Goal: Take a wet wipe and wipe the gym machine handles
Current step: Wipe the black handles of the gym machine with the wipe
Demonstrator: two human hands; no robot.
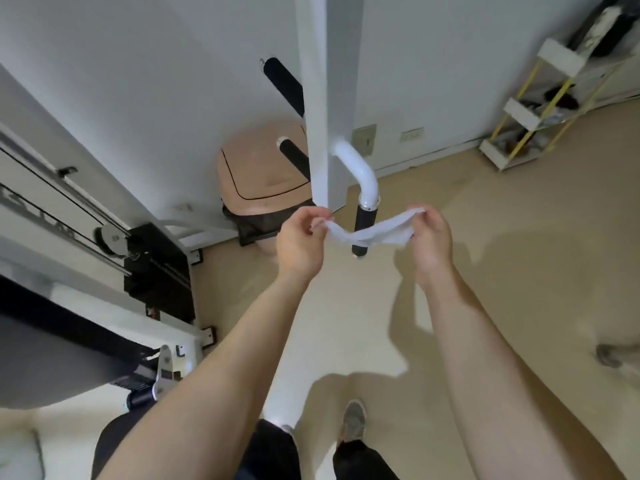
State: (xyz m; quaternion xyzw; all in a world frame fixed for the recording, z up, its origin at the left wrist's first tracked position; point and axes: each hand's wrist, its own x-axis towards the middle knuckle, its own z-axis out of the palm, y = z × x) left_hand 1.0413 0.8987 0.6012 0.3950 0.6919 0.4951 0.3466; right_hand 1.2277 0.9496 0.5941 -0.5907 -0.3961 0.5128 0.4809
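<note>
The left hand (pixel 300 237) pinches one end of the wet wipe (pixel 379 236) between thumb and curled fingers, just right of the pink bin (pixel 258 174) and below the white post (pixel 325 98) of the gym machine. From that pinch the wipe runs rightward as a thin, half-bunched strip that sags in the middle, so it looks very light and completely limp, with no stiffness of its own; it probably keeps its shape only while pulled between two holds. Being damp, it likely clings to itself and would bunch up if let slack, and a thin sheet like this could tear if tugged hard. The sagging middle crosses in front of the black foam handle (pixel 365 219) that hangs from the curved white tube; whether it touches the foam cannot be told. The foam looks soft and grippy, so the wipe will probably drag on it. The best hold seems to be the two ends, as now, or the sheet wrapped round the grip under one palm. The right hand (pixel 430 237) pinches the wipe's other end, fingers curled over it.
</note>
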